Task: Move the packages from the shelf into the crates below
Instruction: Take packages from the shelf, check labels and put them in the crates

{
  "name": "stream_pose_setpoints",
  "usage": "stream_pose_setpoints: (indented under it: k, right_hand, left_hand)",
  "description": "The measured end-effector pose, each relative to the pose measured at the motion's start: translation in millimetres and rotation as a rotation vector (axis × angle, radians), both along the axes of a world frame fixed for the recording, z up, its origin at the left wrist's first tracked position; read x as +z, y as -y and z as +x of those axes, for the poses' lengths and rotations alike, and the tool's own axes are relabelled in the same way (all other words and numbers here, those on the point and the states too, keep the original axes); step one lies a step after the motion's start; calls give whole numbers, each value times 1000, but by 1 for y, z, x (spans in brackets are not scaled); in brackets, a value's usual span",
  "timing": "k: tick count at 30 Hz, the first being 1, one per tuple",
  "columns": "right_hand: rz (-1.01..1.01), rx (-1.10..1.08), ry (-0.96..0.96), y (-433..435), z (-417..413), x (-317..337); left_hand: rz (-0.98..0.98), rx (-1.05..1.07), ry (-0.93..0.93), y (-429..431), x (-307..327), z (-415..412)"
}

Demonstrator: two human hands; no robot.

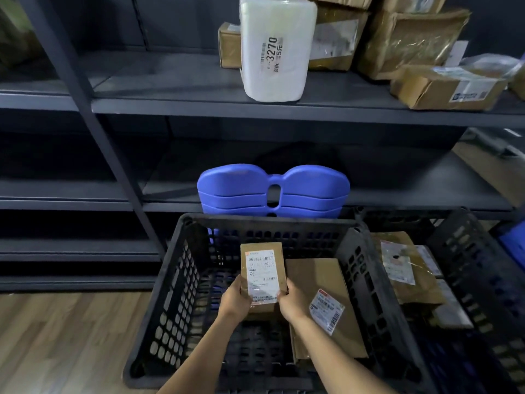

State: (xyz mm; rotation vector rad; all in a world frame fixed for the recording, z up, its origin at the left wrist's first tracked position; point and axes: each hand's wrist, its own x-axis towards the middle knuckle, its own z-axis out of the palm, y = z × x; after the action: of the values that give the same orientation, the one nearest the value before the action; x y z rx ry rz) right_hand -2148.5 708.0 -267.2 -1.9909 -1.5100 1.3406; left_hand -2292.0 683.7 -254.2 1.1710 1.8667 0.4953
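The light is dim and cool, falling from above and in front. The white plastic-wrapped package [275,46] is the brightest spot, with a soft sheen, and tape glints on the crumpled brown cardboard boxes [412,41]. The lower bays of the dark grey metal shelving [199,106] sink into near-black shadow, as does the inside of the black perforated plastic crate [181,294]. The label on the small brown cardboard box [262,271] is fairly sharp. Shelf lines bow toward the edges, and the corners and the wooden floor [56,336] smear soft.
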Motion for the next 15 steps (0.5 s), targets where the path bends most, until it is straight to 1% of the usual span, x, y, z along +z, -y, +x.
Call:
stream_pose_setpoints:
  k: [3,7,15]
  right_hand:
    - [-18,-13,17,-7,2,-15]
    - [-54,-14,46,-11,3,-31]
    - [-107,11,103,-18,-2,-48]
  left_hand:
    - [-18,8,10,-9,-16,4]
    - [-36,8,-30,-18,-34,6]
    - [-65,24,-1,-23,-58,5]
